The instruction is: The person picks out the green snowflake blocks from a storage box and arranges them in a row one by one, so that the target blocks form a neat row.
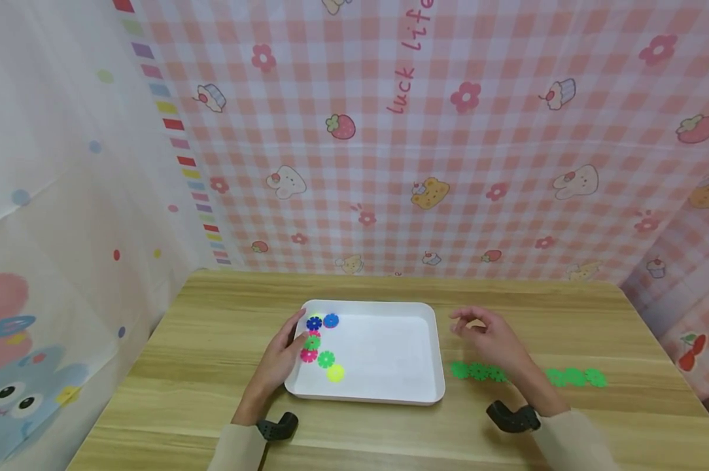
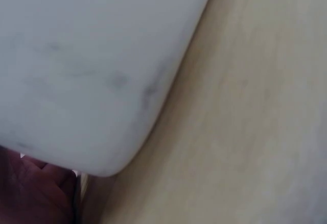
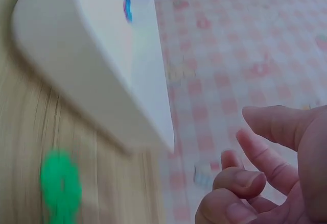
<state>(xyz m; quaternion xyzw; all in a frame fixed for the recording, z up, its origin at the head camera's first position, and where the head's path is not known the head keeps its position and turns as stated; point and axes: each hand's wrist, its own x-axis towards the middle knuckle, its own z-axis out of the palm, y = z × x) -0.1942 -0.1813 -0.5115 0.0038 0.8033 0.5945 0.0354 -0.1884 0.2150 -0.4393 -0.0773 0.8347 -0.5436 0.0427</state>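
A white rectangular tray (image 1: 390,353) lies in the middle of the wooden table. My left hand (image 1: 278,360) grips its left rim, the thumb over the edge on the inside. Along the tray's left side are several snowflake-shaped plastic discs: dark blue (image 1: 314,324), lighter blue (image 1: 331,320), pink (image 1: 309,355), green (image 1: 326,359) and yellow (image 1: 335,373). Some of them overlap. To the right of the tray hovers my right hand (image 1: 492,337), fingers loosely curled with nothing between them. The left wrist view holds mostly the tray's smudged outer surface (image 2: 97,76).
Green snowflake discs (image 1: 479,372) lie in a row on the table right of the tray, partly covered by my right forearm. More green discs (image 1: 575,377) continue beyond the forearm. A pink checked cloth (image 1: 354,157) hangs behind the table.
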